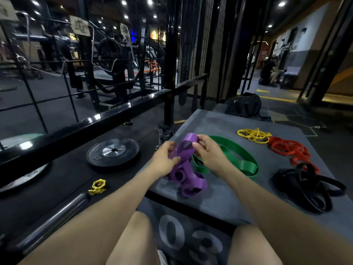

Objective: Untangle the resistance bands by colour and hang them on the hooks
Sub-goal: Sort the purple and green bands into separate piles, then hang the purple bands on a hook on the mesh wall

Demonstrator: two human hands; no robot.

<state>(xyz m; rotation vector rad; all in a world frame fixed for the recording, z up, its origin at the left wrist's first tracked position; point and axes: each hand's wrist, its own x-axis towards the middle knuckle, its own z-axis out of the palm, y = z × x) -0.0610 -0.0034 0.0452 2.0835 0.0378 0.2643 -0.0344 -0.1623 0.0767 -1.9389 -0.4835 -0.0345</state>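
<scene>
Box (pixel 219 205) marked 03; both hands, left (pixel 165 159) and right (pixel 207 152), pinch purple band (pixel 186 169). Green (pixel 238 155) at 3 o'clock, touching.

A dim gym under rows of small ceiling spotlights (pixel 124 2). Black rubber floor (pixel 63 180) carries a weight plate (pixel 113 152), a yellow collar clamp (pixel 98 186) and a steel bar (pixel 51 220). A black wire fence (pixel 80 73) screens the machines. A dark bag (pixel 248 105) sits by a lit corridor (pixel 286 60).
</scene>
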